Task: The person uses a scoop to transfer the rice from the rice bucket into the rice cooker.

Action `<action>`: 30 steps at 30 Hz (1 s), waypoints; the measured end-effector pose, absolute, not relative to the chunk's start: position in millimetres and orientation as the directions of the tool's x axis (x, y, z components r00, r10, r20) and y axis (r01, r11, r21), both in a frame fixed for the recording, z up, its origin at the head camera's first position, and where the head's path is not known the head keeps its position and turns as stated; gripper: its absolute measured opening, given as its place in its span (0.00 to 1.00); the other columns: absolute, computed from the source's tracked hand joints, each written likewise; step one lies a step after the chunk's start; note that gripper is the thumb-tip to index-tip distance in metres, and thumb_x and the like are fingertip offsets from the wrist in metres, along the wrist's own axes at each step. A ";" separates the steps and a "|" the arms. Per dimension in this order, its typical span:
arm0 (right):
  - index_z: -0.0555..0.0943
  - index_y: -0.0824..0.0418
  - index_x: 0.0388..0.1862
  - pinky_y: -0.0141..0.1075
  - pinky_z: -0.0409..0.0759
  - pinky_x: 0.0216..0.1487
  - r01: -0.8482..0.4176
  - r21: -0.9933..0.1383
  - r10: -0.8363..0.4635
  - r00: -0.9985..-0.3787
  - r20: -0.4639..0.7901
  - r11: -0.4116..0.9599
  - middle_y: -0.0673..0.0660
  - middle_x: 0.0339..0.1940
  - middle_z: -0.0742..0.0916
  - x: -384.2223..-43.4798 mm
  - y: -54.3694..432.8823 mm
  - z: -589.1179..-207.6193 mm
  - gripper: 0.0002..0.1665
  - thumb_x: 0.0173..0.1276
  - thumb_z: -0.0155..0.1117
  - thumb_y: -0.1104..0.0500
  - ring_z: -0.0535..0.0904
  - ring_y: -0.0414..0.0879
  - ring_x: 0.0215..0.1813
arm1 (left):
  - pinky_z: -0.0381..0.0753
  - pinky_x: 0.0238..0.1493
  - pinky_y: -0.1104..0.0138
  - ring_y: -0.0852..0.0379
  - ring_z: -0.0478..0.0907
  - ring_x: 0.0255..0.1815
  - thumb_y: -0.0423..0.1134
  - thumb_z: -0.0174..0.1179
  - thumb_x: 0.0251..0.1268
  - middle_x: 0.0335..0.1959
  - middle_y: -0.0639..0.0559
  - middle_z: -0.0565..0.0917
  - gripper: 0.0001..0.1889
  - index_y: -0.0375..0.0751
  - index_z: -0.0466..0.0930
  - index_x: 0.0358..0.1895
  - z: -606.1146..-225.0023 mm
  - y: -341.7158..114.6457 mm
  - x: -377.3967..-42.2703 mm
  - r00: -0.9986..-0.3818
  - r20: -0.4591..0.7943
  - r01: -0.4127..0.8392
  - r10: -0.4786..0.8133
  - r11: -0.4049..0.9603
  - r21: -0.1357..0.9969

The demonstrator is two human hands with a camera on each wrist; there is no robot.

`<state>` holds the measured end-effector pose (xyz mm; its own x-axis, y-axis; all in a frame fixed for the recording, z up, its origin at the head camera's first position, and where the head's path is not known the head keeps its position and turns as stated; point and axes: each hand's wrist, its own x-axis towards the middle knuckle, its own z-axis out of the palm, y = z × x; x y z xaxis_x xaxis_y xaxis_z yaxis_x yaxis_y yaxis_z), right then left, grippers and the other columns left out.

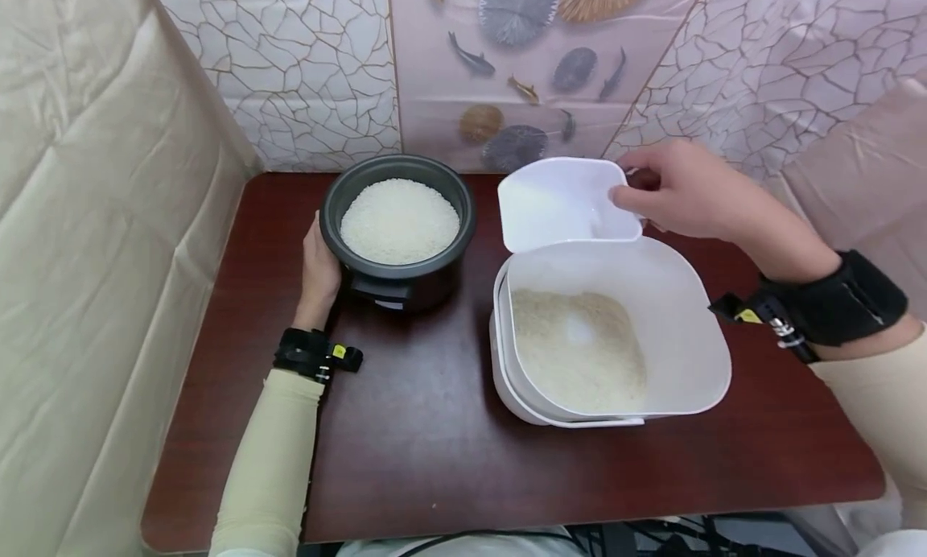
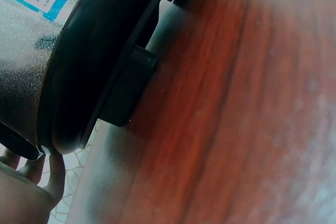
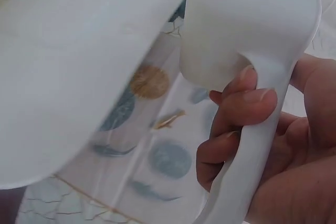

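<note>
A dark rice cooker (image 1: 433, 293) with white rice (image 1: 400, 221) in its inner pot stands at the table's back left. My left hand (image 1: 319, 271) grips its side; in the left wrist view the fingers (image 2: 56, 176) curl at the black side handle (image 2: 16, 141). My right hand (image 1: 688, 191) holds a white scoop (image 1: 558, 203) above the far rim of a white rice bin (image 1: 677, 323). In the right wrist view my fingers wrap round the scoop's handle (image 3: 247, 150). Rice (image 1: 579, 364) covers the bin's floor, with a pale hollow in the middle.
The dark red wooden table (image 1: 420, 452) has a patterned backdrop (image 1: 290, 82) behind it and a beige cloth wall (image 1: 94, 243) at the left. Cables (image 1: 695, 537) lie below the front edge.
</note>
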<state>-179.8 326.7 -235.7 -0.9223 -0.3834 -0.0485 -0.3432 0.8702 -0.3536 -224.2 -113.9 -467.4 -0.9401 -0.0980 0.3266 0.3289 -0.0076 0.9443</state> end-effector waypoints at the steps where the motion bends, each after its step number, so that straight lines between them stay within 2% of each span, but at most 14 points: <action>1: 0.84 0.59 0.50 0.35 0.73 0.25 -0.335 -0.362 -0.377 -0.925 -0.052 0.870 0.54 0.21 0.82 -175.9 330.4 -238.6 0.11 0.81 0.60 0.54 0.77 0.47 0.21 | 0.72 0.67 0.62 0.57 0.77 0.61 0.46 0.36 0.92 0.55 0.51 0.85 0.25 0.41 0.82 0.67 -467.0 -114.7 -224.3 -0.939 0.329 0.331 -0.096 -0.009 0.943; 4: 0.84 0.59 0.49 0.35 0.72 0.24 -0.313 -0.392 -0.364 -0.929 -0.061 0.865 0.53 0.21 0.80 -164.3 340.4 -248.9 0.09 0.81 0.62 0.55 0.75 0.46 0.21 | 0.72 0.64 0.63 0.57 0.77 0.56 0.47 0.36 0.92 0.48 0.53 0.84 0.25 0.40 0.83 0.65 -465.4 -116.2 -224.5 -0.939 0.332 0.334 -0.085 -0.006 0.943; 6: 0.83 0.58 0.49 0.35 0.70 0.23 -0.304 -0.409 -0.358 -0.932 -0.060 0.860 0.52 0.20 0.79 -156.9 346.1 -256.0 0.07 0.81 0.63 0.56 0.74 0.46 0.20 | 0.72 0.64 0.63 0.57 0.77 0.56 0.48 0.36 0.92 0.47 0.54 0.84 0.25 0.41 0.83 0.64 -464.1 -116.4 -224.2 -0.941 0.328 0.329 -0.079 -0.003 0.944; 10: 0.83 0.56 0.47 0.35 0.68 0.24 -0.307 -0.424 -0.358 -0.933 -0.044 0.852 0.51 0.18 0.77 -144.0 354.7 -265.9 0.03 0.79 0.66 0.59 0.72 0.45 0.19 | 0.71 0.66 0.62 0.56 0.77 0.57 0.48 0.36 0.92 0.49 0.53 0.84 0.25 0.42 0.83 0.65 -467.4 -116.7 -226.9 -0.942 0.326 0.327 -0.075 -0.009 0.945; 15: 0.84 0.54 0.47 0.35 0.68 0.22 -0.317 -0.430 -0.376 -0.925 -0.057 0.845 0.50 0.17 0.76 -134.8 356.6 -265.7 0.03 0.77 0.67 0.60 0.72 0.44 0.19 | 0.71 0.68 0.62 0.54 0.76 0.62 0.48 0.35 0.92 0.56 0.50 0.85 0.25 0.44 0.82 0.69 -469.4 -116.8 -228.3 -0.940 0.331 0.334 -0.078 -0.019 0.942; 24: 0.82 0.59 0.55 0.37 0.73 0.24 -0.278 -0.384 -0.383 -0.895 -0.228 0.881 0.50 0.20 0.79 -130.5 349.4 -264.9 0.12 0.78 0.67 0.57 0.75 0.45 0.20 | 0.70 0.69 0.62 0.56 0.76 0.62 0.48 0.34 0.92 0.55 0.51 0.84 0.26 0.43 0.82 0.68 -462.5 -114.4 -224.1 -0.946 0.315 0.315 -0.073 0.009 0.949; 30: 0.79 0.66 0.63 0.40 0.75 0.29 -0.317 -0.295 -0.409 -0.846 -0.343 0.901 0.50 0.24 0.80 -131.3 338.6 -268.2 0.22 0.79 0.68 0.53 0.76 0.45 0.25 | 0.70 0.69 0.62 0.55 0.76 0.64 0.48 0.35 0.92 0.60 0.48 0.84 0.26 0.44 0.82 0.69 -462.4 -112.6 -222.8 -0.944 0.318 0.319 -0.086 0.005 0.948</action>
